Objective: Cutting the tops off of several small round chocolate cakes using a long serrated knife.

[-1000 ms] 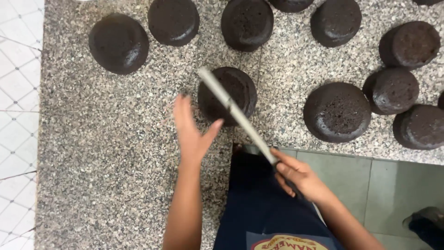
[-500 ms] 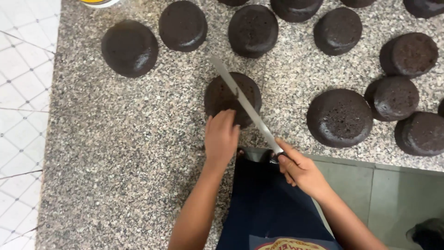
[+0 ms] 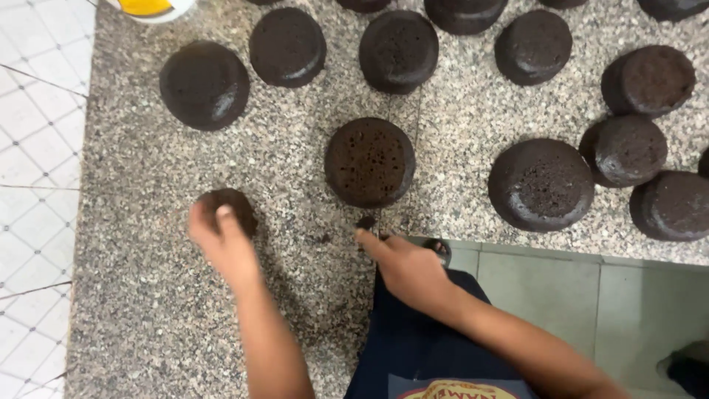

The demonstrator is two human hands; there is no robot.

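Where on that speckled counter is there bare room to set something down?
Bare granite lies left of the trimmed cake, between the far-left cake and the left hand, which holds a dark cake slice. More lies along the near-left counter. The right side is crowded with cakes nearly touching.

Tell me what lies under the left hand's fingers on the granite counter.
A thin, dark round cake slice lies flat on the speckled counter, with the left hand over its near edge. The covered part of the slice and how the fingers grip it cannot be seen.
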